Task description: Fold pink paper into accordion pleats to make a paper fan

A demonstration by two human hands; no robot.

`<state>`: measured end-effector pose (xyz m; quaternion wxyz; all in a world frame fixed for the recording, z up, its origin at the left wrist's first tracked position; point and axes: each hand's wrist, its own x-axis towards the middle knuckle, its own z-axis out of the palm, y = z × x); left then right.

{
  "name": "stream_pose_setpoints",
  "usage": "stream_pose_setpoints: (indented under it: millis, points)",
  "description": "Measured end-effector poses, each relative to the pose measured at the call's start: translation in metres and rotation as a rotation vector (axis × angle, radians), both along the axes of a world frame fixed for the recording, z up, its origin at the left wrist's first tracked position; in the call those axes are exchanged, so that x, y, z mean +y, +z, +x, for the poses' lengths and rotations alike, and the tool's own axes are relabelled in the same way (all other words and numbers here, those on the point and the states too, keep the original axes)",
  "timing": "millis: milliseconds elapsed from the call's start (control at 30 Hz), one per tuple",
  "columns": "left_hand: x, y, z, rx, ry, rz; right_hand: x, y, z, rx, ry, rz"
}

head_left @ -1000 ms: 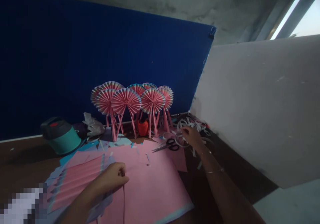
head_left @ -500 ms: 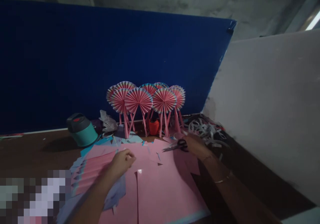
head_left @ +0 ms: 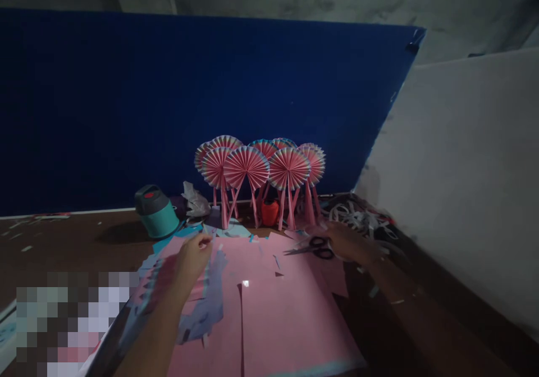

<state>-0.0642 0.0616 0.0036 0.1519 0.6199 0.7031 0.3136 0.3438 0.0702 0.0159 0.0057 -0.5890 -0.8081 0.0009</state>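
My left hand (head_left: 194, 259) is closed with its fingertips pinched together, raised over the left part of the pink paper. What it pinches, if anything, is too small to make out. Below it lies a pleated pink paper (head_left: 162, 273) with bluish edges, beside crumpled lilac paper (head_left: 214, 295). Toward the right, my right hand (head_left: 347, 242) is blurred and dim, right beside the handles of black-handled scissors (head_left: 314, 248). The scissors rest over the paper, blades pointing left; whether my fingers touch them is unclear. A large pink sheet (head_left: 295, 321) spreads in front of me.
Several pink pleated paper fans (head_left: 246, 168) on crossed legs stand at the back, around a red object (head_left: 270, 212). A teal and black container (head_left: 159, 219) is on the left. White strips (head_left: 362, 219) pile up by the right wall; a blue board (head_left: 252, 85) stands behind.
The view has shifted, so the table's things appear farther right. My left hand has moved left and away from me, above the pleated paper. My right hand has drawn slightly right of the scissors.
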Motion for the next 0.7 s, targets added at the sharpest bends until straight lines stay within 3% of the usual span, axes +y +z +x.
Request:
stream_pose_setpoints:
  millis: [167, 333, 567, 700]
  points:
    - [-0.01, 0.005, 0.01, 0.363, -0.235, -0.089, -0.008, 0.011, -0.011, 0.053, 0.026, -0.007]
    - [-0.02, 0.009, 0.019, 0.445, -0.349, -0.13, -0.013, 0.011, -0.025, 0.127, 0.103, -0.043]
    - [-0.018, 0.005, 0.018, 0.458, -0.325, -0.129, -0.015, 0.002, -0.029, 0.123, 0.109, 0.023]
    - [-0.014, 0.007, 0.015, 0.516, -0.188, -0.078, -0.011, 0.002, -0.022, 0.186, 0.095, 0.01]
